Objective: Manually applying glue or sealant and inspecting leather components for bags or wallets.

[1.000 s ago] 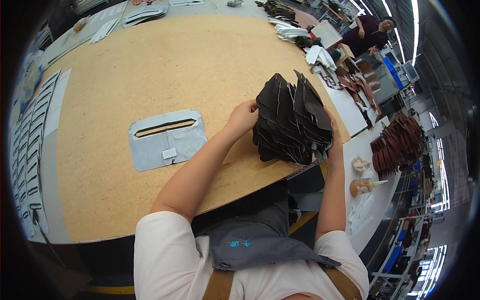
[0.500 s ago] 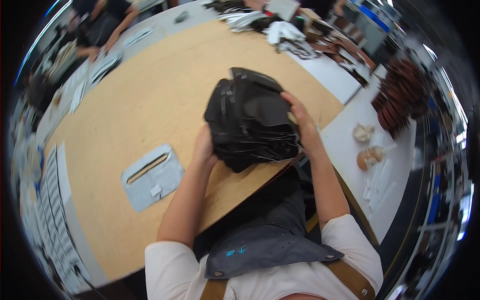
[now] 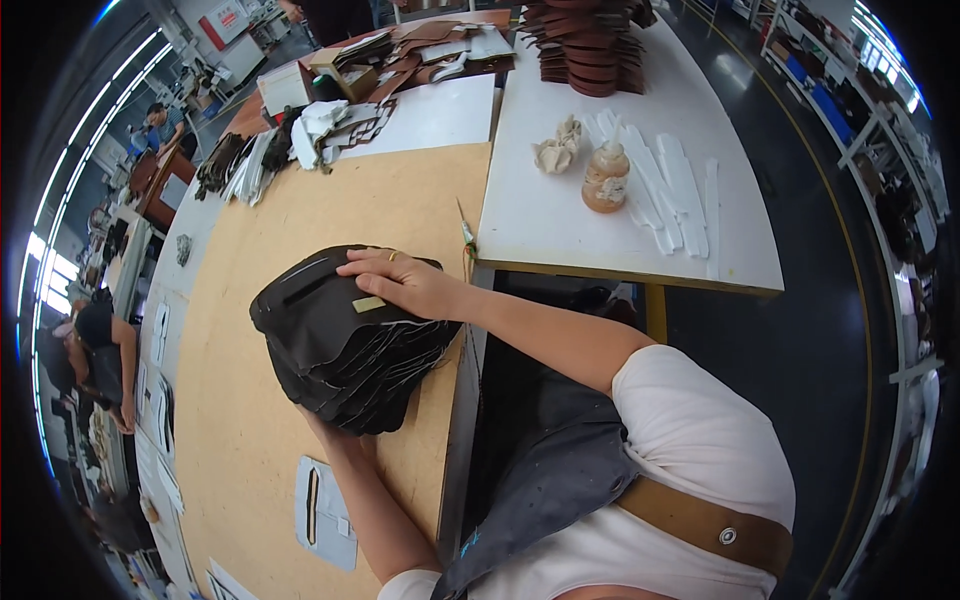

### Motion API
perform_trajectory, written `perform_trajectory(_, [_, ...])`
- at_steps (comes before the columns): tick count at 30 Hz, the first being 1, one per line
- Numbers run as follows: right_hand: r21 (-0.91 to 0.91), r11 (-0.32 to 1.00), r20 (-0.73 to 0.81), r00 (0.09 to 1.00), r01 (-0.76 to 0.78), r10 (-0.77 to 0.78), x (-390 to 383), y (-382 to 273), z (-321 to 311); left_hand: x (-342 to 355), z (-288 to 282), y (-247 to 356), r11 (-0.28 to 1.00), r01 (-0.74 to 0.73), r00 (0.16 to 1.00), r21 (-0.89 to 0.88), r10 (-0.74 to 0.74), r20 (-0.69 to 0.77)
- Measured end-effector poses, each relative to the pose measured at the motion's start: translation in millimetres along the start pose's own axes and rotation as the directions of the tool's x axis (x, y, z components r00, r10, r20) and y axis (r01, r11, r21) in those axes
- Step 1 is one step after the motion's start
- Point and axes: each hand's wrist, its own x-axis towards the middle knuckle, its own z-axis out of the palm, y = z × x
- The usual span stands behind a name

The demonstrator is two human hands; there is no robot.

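A thick stack of black, soft sheet pieces point(image 3: 325, 310) is held over the board near the table edge, loose pale threads showing along its layered edges. My left hand point(image 3: 328, 425) grips it from the near left side, its fingers hidden by the stack. On top lies my right hand point(image 3: 410, 282), fingers stretched out across the upper piece and thumb apart, a ring on one finger. Beside the thumb a small tan patch point(image 3: 369, 304) shows on the top piece. Next to my left forearm lies a flat light-grey piece point(image 3: 340, 545) with a long slot.
A pointed tool point(image 3: 467, 232) lies at the board's right edge. On the white side table point(image 3: 530, 225) are a glue-like bottle point(image 3: 606, 180), crumpled paper point(image 3: 558, 146), white strips point(image 3: 675, 190) and a brown stack point(image 3: 585, 50). Scraps point(image 3: 420, 45) lie beyond; another person point(image 3: 105, 345) works at left.
My view has swung to the right. The black stack has turned and been lowered toward the board. My right hand has shifted from its right side onto its top.
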Motion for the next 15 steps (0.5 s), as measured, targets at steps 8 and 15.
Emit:
perform_trajectory(8, [-0.083,0.996,-0.194,0.980,0.019,-0.035,-7.0,7.9,11.4,-19.3,43.0,-12.6,0.949,-0.224,0.941,-0.222,0.270,0.204])
perform_trajectory(15, [0.065,0.964,-0.378,0.901,0.257,-0.215,-15.2,-76.6,-53.2,-69.0,162.5,43.9,0.860,-0.484,0.872,-0.165,0.490,-0.002])
